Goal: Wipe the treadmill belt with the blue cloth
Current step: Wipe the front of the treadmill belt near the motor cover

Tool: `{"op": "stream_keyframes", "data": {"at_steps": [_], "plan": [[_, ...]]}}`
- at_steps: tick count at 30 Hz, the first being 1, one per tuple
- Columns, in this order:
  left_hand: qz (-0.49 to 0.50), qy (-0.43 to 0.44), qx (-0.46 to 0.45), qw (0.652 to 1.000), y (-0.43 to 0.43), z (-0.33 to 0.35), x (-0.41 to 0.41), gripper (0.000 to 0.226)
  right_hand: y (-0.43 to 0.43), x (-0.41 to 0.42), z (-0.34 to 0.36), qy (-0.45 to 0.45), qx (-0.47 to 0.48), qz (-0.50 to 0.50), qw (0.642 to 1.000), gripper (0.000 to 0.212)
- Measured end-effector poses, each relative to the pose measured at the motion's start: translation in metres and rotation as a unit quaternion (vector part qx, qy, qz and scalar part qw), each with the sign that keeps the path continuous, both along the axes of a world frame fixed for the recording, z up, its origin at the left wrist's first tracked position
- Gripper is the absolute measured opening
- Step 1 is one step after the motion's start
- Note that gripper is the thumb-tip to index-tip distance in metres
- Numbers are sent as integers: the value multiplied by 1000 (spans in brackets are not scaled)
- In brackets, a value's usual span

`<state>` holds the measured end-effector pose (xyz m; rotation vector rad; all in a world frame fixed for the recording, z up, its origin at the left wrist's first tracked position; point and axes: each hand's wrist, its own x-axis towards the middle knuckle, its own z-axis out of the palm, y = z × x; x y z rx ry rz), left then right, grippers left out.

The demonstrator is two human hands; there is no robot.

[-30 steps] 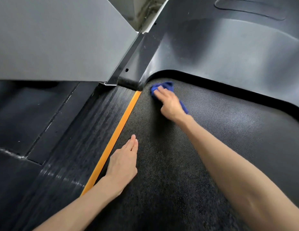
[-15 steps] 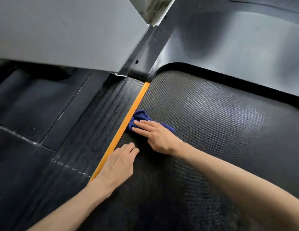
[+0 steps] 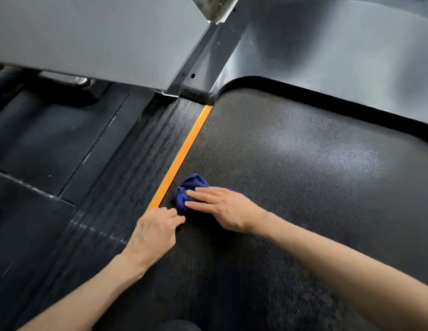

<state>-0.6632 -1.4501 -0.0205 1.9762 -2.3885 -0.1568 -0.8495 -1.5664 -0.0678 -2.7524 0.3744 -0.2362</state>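
Right hand [image 3: 223, 209] is flat with fingers straight, pressing down on the bunched-up cloth [image 3: 188, 187], not gripping it. The cloth sits on the belt [image 3: 291, 168] by its left edge, just beside the orange strip [image 3: 182, 154]. Left hand [image 3: 155, 232] rests palm-down at that same edge, fingers loosely bent, holding nothing, fingertips right next to the cloth.

Soft, diffuse light comes from above and ahead, laying a pale sheen on the treadmill belt [image 3: 291, 149] and broad glare on the glossy motor cover [image 3: 339, 56]. The lower left sits dim. Wide-angle distortion bends the edges; the near belt is blurred.
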Motion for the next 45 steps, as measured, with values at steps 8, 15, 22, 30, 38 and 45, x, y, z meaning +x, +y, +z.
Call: {"op": "stream_keyframes", "data": {"at_steps": [8, 15, 22, 30, 38, 45], "plan": [[5, 25, -51, 998, -1, -3, -1, 32, -58, 1, 15, -61, 65, -463, 882, 59], [-3, 38, -61, 997, 10, -18, 5, 41, 18, 19, -5, -16, 27, -40, 999, 46], [-4, 63, -52, 997, 12, -20, 8, 25, -33, 22, 1, -77, 57, -418, 903, 52], [-15, 97, -37, 994, -1, -12, 11, 16, -7, -1, 5, -30, 31, -28, 999, 47], [-9, 118, -19, 993, -8, -3, 2, 36, 4, -23, 2, -83, 13, -444, 892, 58], [30, 130, 23, 991, -17, -3, -7, 38, -10, -83, -5, 19, -56, -280, 958, 56]]}}
